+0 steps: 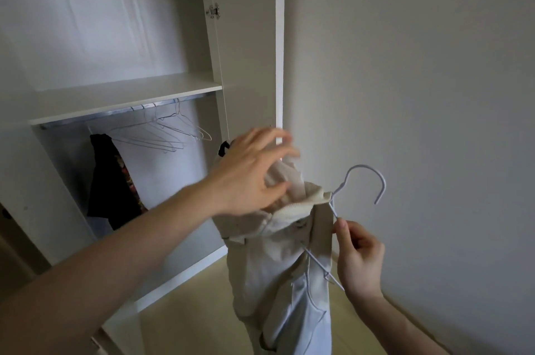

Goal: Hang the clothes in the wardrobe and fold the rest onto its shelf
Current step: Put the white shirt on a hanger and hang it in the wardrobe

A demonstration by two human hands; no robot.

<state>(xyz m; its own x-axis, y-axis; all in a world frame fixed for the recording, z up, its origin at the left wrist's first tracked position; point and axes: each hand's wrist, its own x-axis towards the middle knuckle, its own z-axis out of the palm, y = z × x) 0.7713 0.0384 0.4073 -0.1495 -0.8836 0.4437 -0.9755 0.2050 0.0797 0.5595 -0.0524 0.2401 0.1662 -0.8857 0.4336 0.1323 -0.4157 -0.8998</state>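
A cream garment point(278, 273) hangs in front of me on a white wire hanger point(365, 178), whose hook sticks up to the right. My right hand point(360, 256) pinches the hanger's wire arm beside the cloth. My left hand point(252, 172) reaches across and grips the bunched collar at the top of the garment. Behind stands the open white wardrobe point(124, 100), where a dark garment point(113, 181) and several bare wire hangers point(170, 132) hang from the rail point(115, 115) under its shelf.
The wardrobe's open door point(249, 45) stands just behind my left hand. A plain wall point(419, 79) fills the right side. Pale wooden floor point(185, 323) shows below the garment.
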